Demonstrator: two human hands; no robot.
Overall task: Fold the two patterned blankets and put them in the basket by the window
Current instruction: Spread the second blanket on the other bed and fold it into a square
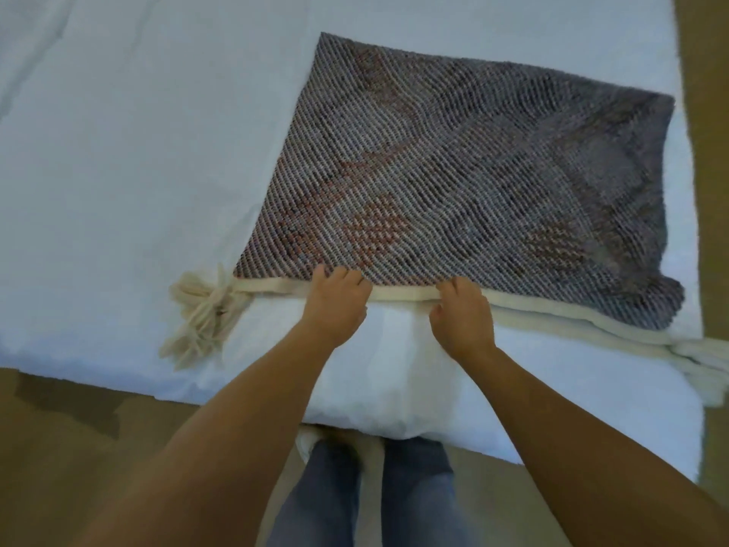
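Bed (pixel 138 171), white, above brown floor (pixel 79 428). Grey-red woven blanket (pixel 453 171) lies folded, centre right; left hand (pixel 337 305) and right hand (pixel 461 313) grip its cream edge.

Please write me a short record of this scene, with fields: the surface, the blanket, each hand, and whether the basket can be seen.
surface: white bed
blanket: patterned blanket, folded in layers, lying flat on the bed
corner: cream tassel at the blanket's near left corner
left hand: fingers curled over the blanket's near edge
right hand: fingers curled on the same edge, beside the left hand
basket: not in view
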